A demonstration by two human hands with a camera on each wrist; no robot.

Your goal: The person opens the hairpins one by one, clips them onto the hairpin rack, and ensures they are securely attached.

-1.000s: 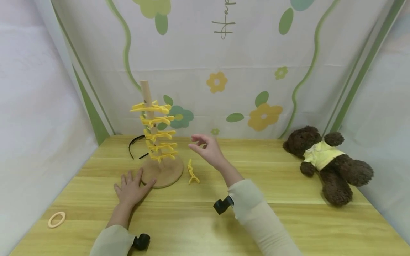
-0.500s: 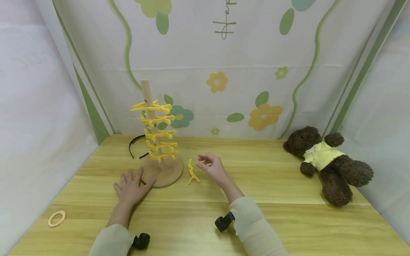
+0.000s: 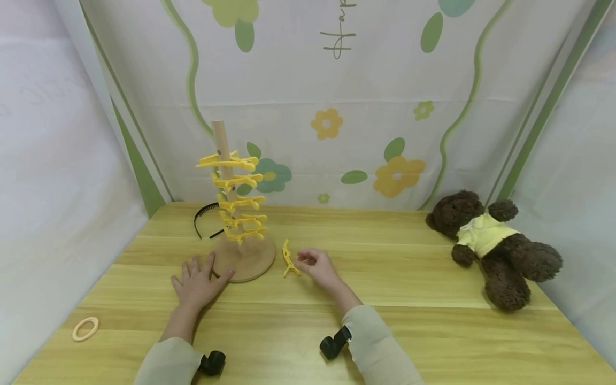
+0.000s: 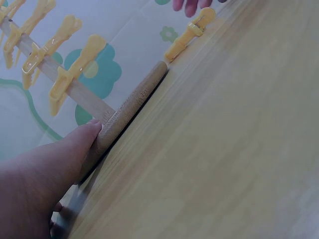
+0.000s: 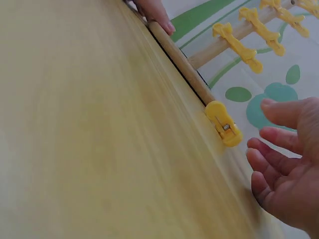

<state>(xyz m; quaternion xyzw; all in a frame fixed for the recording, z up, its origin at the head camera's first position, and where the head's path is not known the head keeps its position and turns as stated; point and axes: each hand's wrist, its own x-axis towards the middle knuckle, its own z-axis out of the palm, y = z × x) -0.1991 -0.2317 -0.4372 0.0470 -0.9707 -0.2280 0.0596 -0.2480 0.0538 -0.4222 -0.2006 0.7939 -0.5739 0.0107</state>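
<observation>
A wooden post stand with a round base (image 3: 255, 262) bears several yellow clips (image 3: 240, 202) up its post. My left hand (image 3: 196, 286) lies with fingers spread at the base's left edge; in the left wrist view its thumb (image 4: 82, 137) rests on top of the base. One loose yellow clip (image 3: 289, 259) lies on the table right of the base. Close to the right of that clip is my right hand (image 3: 320, 267), fingers loosely bent and holding nothing. The right wrist view shows a gap between this hand (image 5: 289, 164) and the loose clip (image 5: 223, 123).
Behind the stand lies a black headband (image 3: 197, 222). A beige ring (image 3: 85, 329) is at the table's left front. A brown teddy bear (image 3: 486, 240) in a yellow shirt lies at the right. A printed cloth backdrop (image 3: 385, 64) borders the wooden table (image 3: 269, 342).
My right hand has come down from beside the post, towards the table, to the right of the loose clip. My left hand has stayed on the base.
</observation>
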